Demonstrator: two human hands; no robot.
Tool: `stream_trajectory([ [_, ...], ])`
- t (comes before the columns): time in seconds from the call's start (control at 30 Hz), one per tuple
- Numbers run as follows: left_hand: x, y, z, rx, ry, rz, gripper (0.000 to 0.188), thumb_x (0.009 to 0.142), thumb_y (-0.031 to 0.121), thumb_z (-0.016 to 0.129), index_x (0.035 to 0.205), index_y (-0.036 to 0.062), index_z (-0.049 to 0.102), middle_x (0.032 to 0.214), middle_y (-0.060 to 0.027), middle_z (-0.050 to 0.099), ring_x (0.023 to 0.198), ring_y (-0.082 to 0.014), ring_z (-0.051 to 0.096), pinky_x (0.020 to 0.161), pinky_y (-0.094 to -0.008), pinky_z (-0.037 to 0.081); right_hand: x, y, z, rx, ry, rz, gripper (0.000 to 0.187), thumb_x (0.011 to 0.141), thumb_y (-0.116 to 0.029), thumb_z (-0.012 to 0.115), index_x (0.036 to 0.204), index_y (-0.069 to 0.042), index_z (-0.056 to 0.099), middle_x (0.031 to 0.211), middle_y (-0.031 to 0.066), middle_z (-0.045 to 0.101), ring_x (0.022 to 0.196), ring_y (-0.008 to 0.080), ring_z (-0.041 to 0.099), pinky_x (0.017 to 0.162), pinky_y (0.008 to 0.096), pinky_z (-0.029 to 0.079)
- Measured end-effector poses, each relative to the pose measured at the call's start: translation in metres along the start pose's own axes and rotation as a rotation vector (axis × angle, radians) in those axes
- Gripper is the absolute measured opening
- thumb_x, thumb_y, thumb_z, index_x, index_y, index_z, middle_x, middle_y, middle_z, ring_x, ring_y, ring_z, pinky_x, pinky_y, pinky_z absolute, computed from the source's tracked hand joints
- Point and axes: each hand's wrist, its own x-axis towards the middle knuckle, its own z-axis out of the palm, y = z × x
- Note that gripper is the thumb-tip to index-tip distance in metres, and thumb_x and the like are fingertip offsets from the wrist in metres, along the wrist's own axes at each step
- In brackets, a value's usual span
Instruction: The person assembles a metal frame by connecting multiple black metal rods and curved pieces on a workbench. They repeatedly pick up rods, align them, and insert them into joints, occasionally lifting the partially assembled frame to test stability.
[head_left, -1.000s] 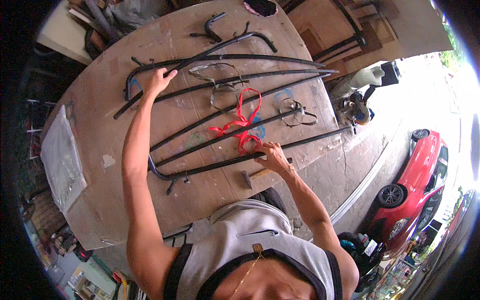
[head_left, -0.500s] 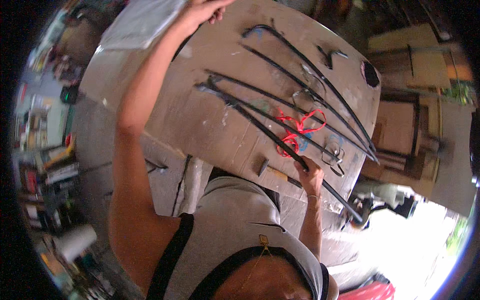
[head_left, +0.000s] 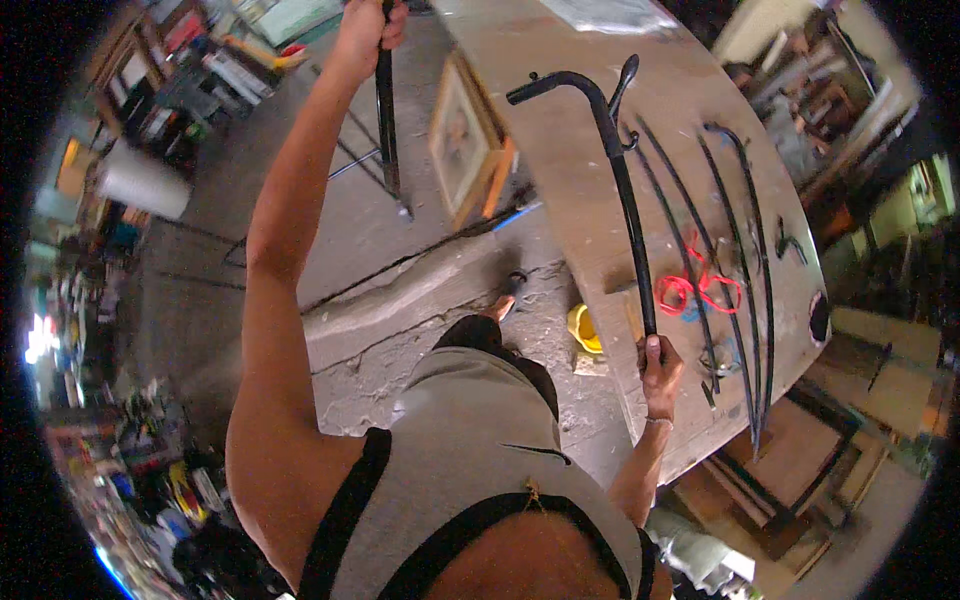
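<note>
My left hand is raised off the table's left side, fingers wrapped round a black rod that hangs down over the floor. My right hand grips the lower end of a long black tube at the table's near edge. Its far end bends over to the left like a cane handle, with a small lever-like black piece beside the bend. To the right of this tube, several thin black rods lie on the brown table, and a red ribbon lies in loops among them.
Near the table's right edge lies a small black bent piece. A clear plastic sheet covers part of its far end. On the floor, a framed picture leans by the table, and a yellow bucket stands near my foot.
My view and body have turned left, away from the table. My left hand has left the tabletop and now holds a rod over the floor. The right hand's tube now points away from me.
</note>
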Motion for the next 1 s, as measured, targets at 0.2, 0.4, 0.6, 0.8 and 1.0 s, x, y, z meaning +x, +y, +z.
stream_trajectory([
  [0.2, -0.116, 0.031, -0.126, 0.041, 0.288, 0.06, 0.037, 0.096, 0.044, 0.043, 0.077, 0.0123, 0.046, 0.052, 0.0019, 0.04, 0.036, -0.0083, 0.031, 0.034, -0.0246, 0.026, -0.023, -0.029, 0.066, 0.136, -0.286, -0.071, 0.038, 0.095, -0.04, 0.048, 0.081, -0.006, 0.057, 0.056, -0.004, 0.043, 0.047, 0.0038, 0.037, 0.041, 0.0207, 0.028],
  [0.4, -0.188, 0.07, -0.239, 0.013, 0.402, 0.186, 0.041, 0.093, 0.049, 0.046, 0.094, 0.0088, 0.057, 0.053, -0.0004, 0.045, 0.035, -0.011, 0.038, 0.033, -0.0253, 0.033, -0.051, -0.066, 0.161, 0.223, -0.552, -0.022, 0.03, 0.092, -0.033, 0.056, 0.082, -0.005, 0.057, 0.059, -0.0031, 0.047, 0.047, 0.0049, 0.042, 0.041, 0.0206, 0.033],
  [0.6, -0.247, 0.083, -0.39, 0.141, 0.625, 0.154, 0.041, 0.093, 0.048, 0.048, 0.087, 0.007, 0.047, 0.055, -0.0008, 0.041, 0.039, -0.011, 0.038, 0.037, -0.0257, 0.033, -0.079, -0.118, 0.327, 0.067, -0.651, -0.158, 0.034, 0.088, -0.037, 0.063, 0.073, -0.008, 0.054, 0.058, -0.0062, 0.046, 0.048, 0.0046, 0.04, 0.042, 0.0214, 0.03],
  [0.8, -0.328, 0.091, -0.525, 0.203, 0.791, 0.172, 0.042, 0.092, 0.047, 0.052, 0.083, 0.006, 0.05, 0.057, -0.0018, 0.045, 0.04, -0.0115, 0.039, 0.037, -0.0258, 0.031, -0.123, -0.159, 0.415, 0.17, -0.857, -0.044, 0.033, 0.09, -0.037, 0.06, 0.073, -0.01, 0.053, 0.059, -0.0071, 0.044, 0.053, 0.0022, 0.04, 0.044, 0.0211, 0.031],
  [1.0, -0.373, 0.103, -0.602, 0.263, 0.952, 0.086, 0.042, 0.089, 0.048, 0.057, 0.075, 0.0088, 0.05, 0.052, 0.0004, 0.043, 0.039, -0.01, 0.038, 0.037, -0.0254, 0.028, -0.132, -0.187, 0.492, 0.055, -0.862, -0.153, 0.039, 0.093, -0.04, 0.054, 0.07, -0.009, 0.05, 0.054, -0.0043, 0.042, 0.043, 0.0039, 0.036, 0.039, 0.0213, 0.026],
])
